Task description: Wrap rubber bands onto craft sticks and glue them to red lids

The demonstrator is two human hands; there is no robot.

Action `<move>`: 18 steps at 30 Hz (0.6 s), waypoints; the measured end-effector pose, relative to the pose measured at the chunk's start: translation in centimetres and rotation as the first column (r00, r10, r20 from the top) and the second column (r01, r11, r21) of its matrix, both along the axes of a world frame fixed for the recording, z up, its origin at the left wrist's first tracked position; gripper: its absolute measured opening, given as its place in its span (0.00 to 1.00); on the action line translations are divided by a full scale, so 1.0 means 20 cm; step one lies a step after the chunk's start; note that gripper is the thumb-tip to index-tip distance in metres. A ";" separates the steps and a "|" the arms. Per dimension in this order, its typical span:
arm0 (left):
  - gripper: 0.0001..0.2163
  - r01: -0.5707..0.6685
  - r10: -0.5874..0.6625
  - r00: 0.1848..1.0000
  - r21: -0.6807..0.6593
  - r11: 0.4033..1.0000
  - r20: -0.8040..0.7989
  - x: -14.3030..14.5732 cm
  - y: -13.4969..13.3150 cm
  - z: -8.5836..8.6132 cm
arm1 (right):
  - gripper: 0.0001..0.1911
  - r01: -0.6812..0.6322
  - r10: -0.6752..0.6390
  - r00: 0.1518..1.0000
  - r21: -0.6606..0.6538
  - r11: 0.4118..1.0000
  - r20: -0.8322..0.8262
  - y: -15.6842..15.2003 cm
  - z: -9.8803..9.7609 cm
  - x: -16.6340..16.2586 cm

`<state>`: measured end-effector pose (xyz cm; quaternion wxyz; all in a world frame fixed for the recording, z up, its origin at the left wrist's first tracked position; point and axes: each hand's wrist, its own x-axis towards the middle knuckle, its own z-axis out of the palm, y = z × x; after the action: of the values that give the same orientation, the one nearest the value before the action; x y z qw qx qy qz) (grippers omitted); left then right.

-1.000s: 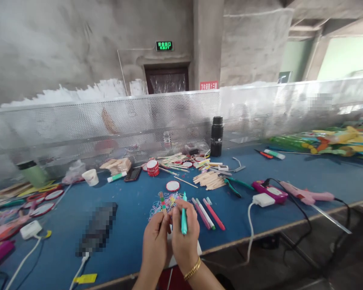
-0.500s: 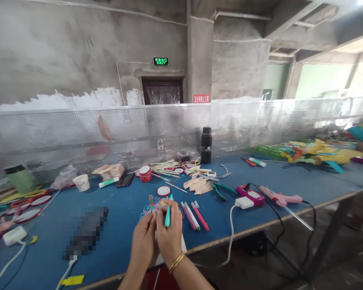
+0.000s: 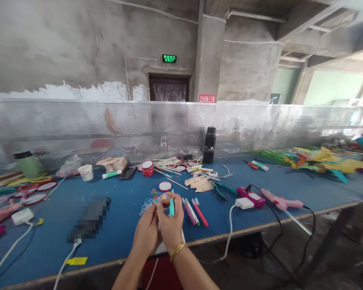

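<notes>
My left hand (image 3: 145,228) is closed round a narrow craft stick (image 3: 155,195) with red, green and brown colour on it; its tip sticks up past my fingers. Pressed close beside it, my right hand (image 3: 171,221) grips a turquoise marker (image 3: 172,206) between thumb and fingers. My fingers hide the lower part of the stick and one end of the marker. Several markers (image 3: 195,211) in pink, white and red lie just right of my right hand. Behind my hands spreads a heap of small coloured loops (image 3: 147,202), near a round red-rimmed disc (image 3: 165,186).
Plain wooden sticks (image 3: 200,184), green-handled pliers (image 3: 220,191) and a pink glue gun (image 3: 280,200) lie to the right. A black bottle (image 3: 210,146) stands at the back. On the left are a paper cup (image 3: 86,173) and a blurred-out dark object (image 3: 90,219) with a cable.
The view has shifted slightly, so the table things sit a little further right. My right hand and the turquoise marker have turned slightly; both hands keep their hold.
</notes>
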<state>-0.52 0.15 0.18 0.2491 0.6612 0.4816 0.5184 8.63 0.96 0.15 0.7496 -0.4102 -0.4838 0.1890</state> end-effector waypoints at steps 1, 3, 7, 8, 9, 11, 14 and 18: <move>0.19 -0.009 0.009 1.000 -0.003 1.000 -0.016 0.00 0.00 0.00 | 0.13 -0.009 0.009 1.000 -0.006 1.000 -0.004 0.00 0.00 0.00; 0.19 -0.020 0.020 0.999 0.000 1.000 -0.050 0.00 0.00 0.00 | 0.12 -0.025 0.024 1.000 -0.012 1.000 -0.011 0.00 0.00 0.00; 0.19 -0.048 0.051 0.993 0.028 0.998 -0.103 0.01 0.00 0.00 | 0.12 -0.049 0.048 0.998 -0.009 0.999 -0.037 0.00 0.00 0.01; 0.19 -0.063 0.066 0.992 0.032 0.998 -0.111 0.01 -0.01 0.00 | 0.12 -0.056 0.056 0.997 -0.008 0.998 -0.049 0.00 -0.01 0.01; 0.18 -0.076 0.079 0.990 0.033 0.997 -0.118 0.01 -0.01 0.00 | 0.12 -0.064 0.064 0.996 -0.007 0.998 -0.063 0.00 -0.01 0.01; 0.18 -0.087 0.091 0.988 0.033 0.996 -0.128 0.01 -0.01 -0.01 | 0.13 -0.080 0.080 0.993 -0.003 0.997 -0.092 0.00 -0.01 0.01; 0.18 -0.090 0.094 0.987 0.036 0.995 -0.128 0.01 -0.01 -0.01 | 0.14 -0.092 0.092 0.988 0.004 0.996 -0.122 0.01 -0.02 0.00; 0.16 -0.077 0.082 0.989 0.045 0.996 -0.127 0.01 -0.01 -0.01 | 0.14 -0.081 0.081 0.988 0.009 0.997 -0.133 0.01 -0.03 0.00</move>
<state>-0.31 -0.07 -0.08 0.1837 0.6783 0.5123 0.4938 8.66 1.23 -0.52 0.7726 -0.3754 -0.4493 0.2455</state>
